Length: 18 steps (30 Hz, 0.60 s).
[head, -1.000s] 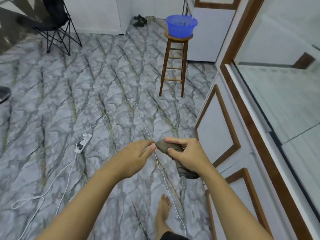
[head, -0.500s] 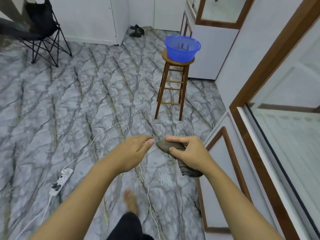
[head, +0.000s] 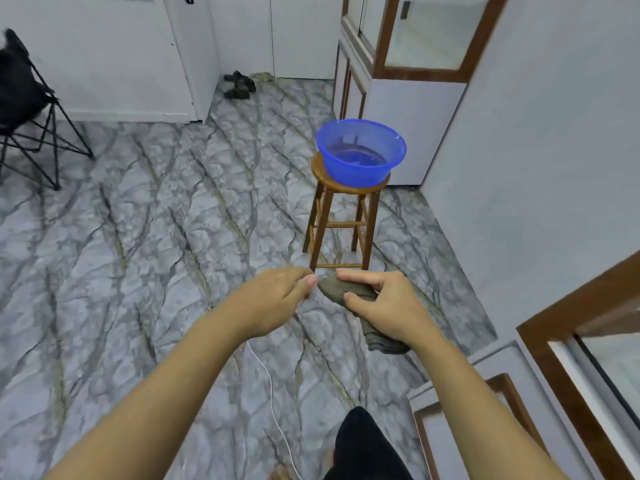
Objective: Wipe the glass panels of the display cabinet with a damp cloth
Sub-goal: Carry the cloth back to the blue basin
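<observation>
Since a moment ago the view has turned toward the stool [head: 341, 216], which now looks nearer and sits at 12 o'clock from the hands. The white plug strip has gone out of view. Both hands have kept the same pose.

The right hand [head: 384, 306] grips a dark grey cloth [head: 341, 289]. Its thumb and fingers curl round the rolled cloth. One end pokes out toward 9 o'clock and the other end hangs below the wrist.

The left hand [head: 273, 299] holds nothing, with its fingers loosely bent. Its thumb tip is right at the cloth's end; I cannot tell if they touch.

A blue bowl [head: 360, 154] with water in it stands on the stool's round seat. A thin white cord [head: 273, 403] lies on the grey marble floor [head: 138, 254] at 6 o'clock.

The cabinet's glass panel [head: 616, 358], in a brown wooden frame, is at 4 o'clock, well apart from the cloth. Another glass panel [head: 426, 32] is at 1 o'clock. A black folding chair [head: 24, 109] is at 10 o'clock and dark shoes [head: 239, 85] are at 11 o'clock.
</observation>
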{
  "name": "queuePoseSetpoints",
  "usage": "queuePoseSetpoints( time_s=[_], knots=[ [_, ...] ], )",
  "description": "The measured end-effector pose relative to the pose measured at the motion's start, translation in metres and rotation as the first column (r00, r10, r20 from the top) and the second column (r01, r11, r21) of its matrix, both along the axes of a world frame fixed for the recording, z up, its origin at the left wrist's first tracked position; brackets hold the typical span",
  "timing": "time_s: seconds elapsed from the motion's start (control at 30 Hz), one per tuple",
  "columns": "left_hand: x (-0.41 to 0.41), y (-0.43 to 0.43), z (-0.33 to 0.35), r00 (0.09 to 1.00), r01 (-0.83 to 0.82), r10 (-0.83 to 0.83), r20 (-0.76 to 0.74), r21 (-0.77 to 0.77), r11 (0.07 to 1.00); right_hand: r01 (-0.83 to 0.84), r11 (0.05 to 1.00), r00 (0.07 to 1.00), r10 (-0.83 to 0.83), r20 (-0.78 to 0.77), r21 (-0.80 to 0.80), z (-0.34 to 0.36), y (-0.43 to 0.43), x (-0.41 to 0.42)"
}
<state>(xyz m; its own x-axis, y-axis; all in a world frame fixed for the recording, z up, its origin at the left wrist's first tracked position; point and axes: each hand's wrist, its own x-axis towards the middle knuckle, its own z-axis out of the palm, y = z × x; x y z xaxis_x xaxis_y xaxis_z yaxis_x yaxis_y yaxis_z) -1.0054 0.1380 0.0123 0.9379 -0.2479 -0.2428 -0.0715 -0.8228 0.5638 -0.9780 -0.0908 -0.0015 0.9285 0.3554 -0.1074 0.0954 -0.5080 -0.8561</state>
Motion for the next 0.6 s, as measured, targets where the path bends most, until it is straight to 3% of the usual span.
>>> queuePoseSetpoints(
  time_s=[0.33, 0.6],
  knots=[
    [0.209, 0.004, -0.015, 0.998, 0.038, -0.039, 0.054, 0.009, 0.999, -0.022, 0.999, 0.994, 0.025, 0.107, -0.026, -0.014, 0.009, 0.208],
    [0.358, -0.017, -0.014, 0.997, 0.038, -0.036, 0.072, -0.035, 0.999, -0.064, 0.995, 0.993, 0.071, 0.097, -0.074, -0.012, -0.005, 0.363]
  ],
)
